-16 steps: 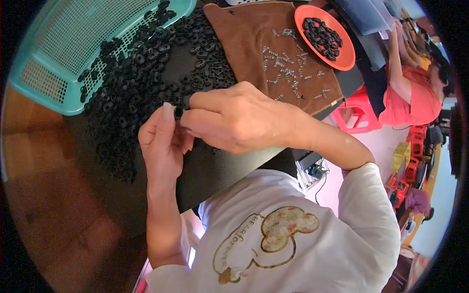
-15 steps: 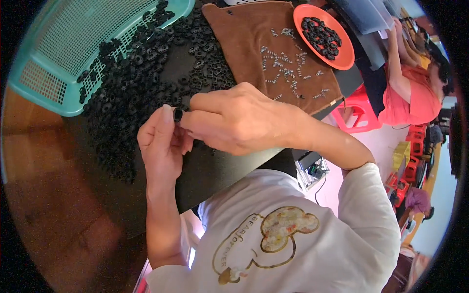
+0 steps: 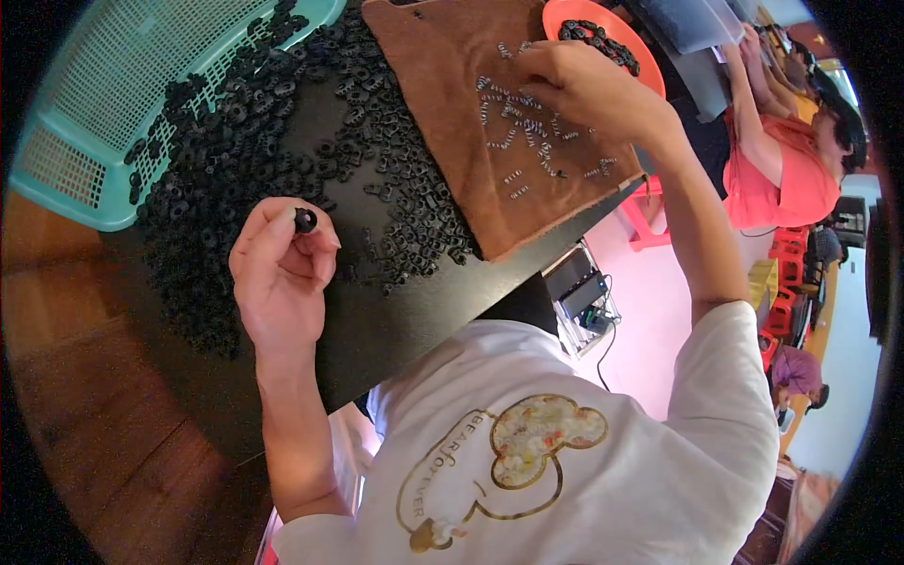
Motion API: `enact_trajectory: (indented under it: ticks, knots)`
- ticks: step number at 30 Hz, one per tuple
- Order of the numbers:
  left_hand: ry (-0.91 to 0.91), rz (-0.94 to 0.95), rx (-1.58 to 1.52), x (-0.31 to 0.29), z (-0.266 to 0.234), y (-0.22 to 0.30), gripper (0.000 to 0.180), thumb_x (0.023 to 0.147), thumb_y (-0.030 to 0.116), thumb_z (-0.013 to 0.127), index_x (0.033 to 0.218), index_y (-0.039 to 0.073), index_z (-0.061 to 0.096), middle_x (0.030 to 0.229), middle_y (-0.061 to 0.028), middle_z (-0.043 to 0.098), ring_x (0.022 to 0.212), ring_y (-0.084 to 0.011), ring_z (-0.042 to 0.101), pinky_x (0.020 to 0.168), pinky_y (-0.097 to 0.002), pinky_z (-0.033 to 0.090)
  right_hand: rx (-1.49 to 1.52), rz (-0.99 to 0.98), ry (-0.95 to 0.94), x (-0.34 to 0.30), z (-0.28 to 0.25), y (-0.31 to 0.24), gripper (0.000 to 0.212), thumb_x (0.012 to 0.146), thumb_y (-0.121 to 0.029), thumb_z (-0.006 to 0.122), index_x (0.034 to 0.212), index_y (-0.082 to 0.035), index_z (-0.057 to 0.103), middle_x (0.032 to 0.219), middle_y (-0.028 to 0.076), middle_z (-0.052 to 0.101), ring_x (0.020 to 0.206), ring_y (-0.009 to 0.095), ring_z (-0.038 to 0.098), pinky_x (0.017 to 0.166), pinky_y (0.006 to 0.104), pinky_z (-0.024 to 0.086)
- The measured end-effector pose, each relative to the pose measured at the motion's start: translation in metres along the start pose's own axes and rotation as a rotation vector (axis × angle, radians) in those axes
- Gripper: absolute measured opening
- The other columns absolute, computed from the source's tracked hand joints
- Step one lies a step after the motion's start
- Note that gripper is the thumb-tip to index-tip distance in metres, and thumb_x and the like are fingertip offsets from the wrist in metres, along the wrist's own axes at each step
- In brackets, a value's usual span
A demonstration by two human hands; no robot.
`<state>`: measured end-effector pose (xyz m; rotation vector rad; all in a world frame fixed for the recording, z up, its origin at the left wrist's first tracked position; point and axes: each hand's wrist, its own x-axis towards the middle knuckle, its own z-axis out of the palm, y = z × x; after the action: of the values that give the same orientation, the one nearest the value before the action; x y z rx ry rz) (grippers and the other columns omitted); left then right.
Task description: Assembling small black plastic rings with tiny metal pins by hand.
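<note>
My left hand [image 3: 282, 259] is raised over the near side of the black parts pile, pinching a small black plastic part [image 3: 305, 220] with a round hole between thumb and fingers. Off to the right, my right hand [image 3: 589, 89] reaches over a brown cloth [image 3: 424, 85], its fingertips drawn together among small metal coil springs [image 3: 527, 125]. Whatever is between those fingertips is too small to make out. An orange plate [image 3: 653, 80] of black parts sits just beyond my right hand, partly covered by it. Many loose black parts [image 3: 217, 179] are heaped on the dark table [image 3: 395, 330].
At the far left a teal mesh basket [image 3: 118, 212] lies against the heap, with some parts inside it. A clear plastic bin [image 3: 692, 24] stands at the far right. Beyond, a person in a coral top [image 3: 786, 174] sits near red stools [image 3: 786, 273].
My hands have come apart. The right one has moved away to the springs on the cloth, while the left has shifted slightly left and keeps its black part.
</note>
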<state>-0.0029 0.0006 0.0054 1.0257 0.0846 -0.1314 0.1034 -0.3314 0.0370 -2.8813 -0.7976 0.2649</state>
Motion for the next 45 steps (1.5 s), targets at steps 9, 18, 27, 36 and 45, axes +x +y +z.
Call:
enact_trajectory:
  ticks: [9, 18, 27, 36, 45]
  knots:
    - [0.05, 0.006, -0.014, 0.0, -0.004, -0.001, 0.02, 0.092, 0.019, 0.047, 0.086, 0.002, 0.056, 0.073, -0.0097, 0.059, 0.053, -0.0111, 0.047, 0.044, -0.0224, 0.032, -0.123, -0.03, 0.025, 0.006, 0.004, -0.009, 0.019, 0.079, -0.006, 0.057, 0.097, 0.0, 0.061, 0.088, 0.016, 0.063, 0.084, 0.037, 0.059, 0.075, 0.0436, 0.046]
    - [0.015, -0.12, -0.199, 0.002, -0.014, -0.003, 0.027, 0.1, 0.026, 0.042, 0.09, 0.005, 0.057, 0.077, -0.0088, 0.059, 0.053, -0.0112, 0.047, 0.045, -0.022, 0.033, 0.77, -0.207, 0.265, 0.02, -0.01, -0.091, 0.013, 0.08, -0.01, 0.06, 0.084, 0.002, 0.059, 0.068, 0.009, 0.059, 0.063, 0.015, 0.055, 0.062, 0.032, 0.047]
    - [0.004, -0.174, -0.37, 0.002, -0.009, -0.003, 0.027, 0.101, 0.025, 0.042, 0.095, 0.004, 0.057, 0.079, -0.0086, 0.062, 0.053, -0.0124, 0.051, 0.046, -0.0226, 0.038, 1.161, -0.261, 0.219, 0.054, 0.022, -0.173, 0.009, 0.086, -0.005, 0.062, 0.091, 0.002, 0.06, 0.077, 0.0, 0.06, 0.072, 0.004, 0.055, 0.063, 0.0204, 0.045]
    - [-0.019, -0.181, -0.445, 0.004, -0.018, -0.006, 0.026, 0.101, 0.024, 0.042, 0.094, 0.004, 0.058, 0.078, -0.0088, 0.064, 0.05, -0.0124, 0.05, 0.042, -0.0221, 0.035, 0.703, -0.615, 0.655, 0.066, 0.047, -0.176, 0.01, 0.082, -0.01, 0.062, 0.089, -0.002, 0.062, 0.077, 0.013, 0.057, 0.068, 0.032, 0.059, 0.058, 0.039, 0.05]
    - [-0.002, -0.14, -0.379, 0.003, -0.009, -0.008, 0.024, 0.101, 0.023, 0.042, 0.095, 0.004, 0.056, 0.076, -0.008, 0.063, 0.05, -0.0116, 0.05, 0.041, -0.0228, 0.034, 0.595, -0.587, 0.539, 0.055, 0.036, -0.175, 0.021, 0.082, -0.015, 0.064, 0.094, 0.001, 0.06, 0.082, 0.014, 0.059, 0.071, 0.032, 0.061, 0.062, 0.0396, 0.05]
